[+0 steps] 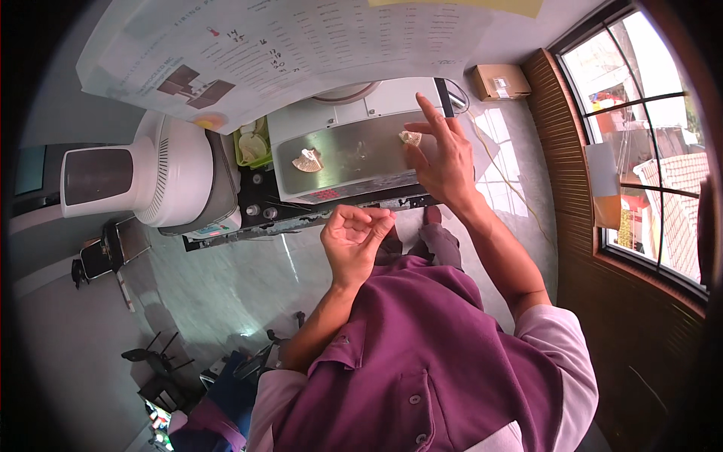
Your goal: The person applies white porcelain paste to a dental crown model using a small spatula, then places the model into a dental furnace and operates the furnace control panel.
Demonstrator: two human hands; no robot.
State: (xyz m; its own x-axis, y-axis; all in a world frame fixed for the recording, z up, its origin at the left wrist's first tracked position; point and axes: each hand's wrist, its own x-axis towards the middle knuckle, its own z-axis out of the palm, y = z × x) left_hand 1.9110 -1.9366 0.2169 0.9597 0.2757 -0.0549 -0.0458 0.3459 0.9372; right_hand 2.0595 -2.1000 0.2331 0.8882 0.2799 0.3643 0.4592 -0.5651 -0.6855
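My right hand (446, 157) is above the right end of a brushed metal plate (350, 143), index finger stretched out. A small cream-coloured ridged piece (410, 138) shows between its thumb and middle finger, which stand apart; whether they touch it is unclear. A larger fan-shaped cream piece (307, 160), with a white patch on top, lies toward the plate's left end. My left hand (352, 242) is in front of the plate's near edge, thumb and index fingertips pinched together. Anything inside that pinch is hidden or too small to make out.
A printed paper sheet (301, 60) hangs across the top. Left of the plate are a green basket (254, 143) of pale pieces and a large white machine (177, 169). A cardboard box (501, 81) sits at the back right. A cable (501, 162) crosses the floor beside a window (648, 128).
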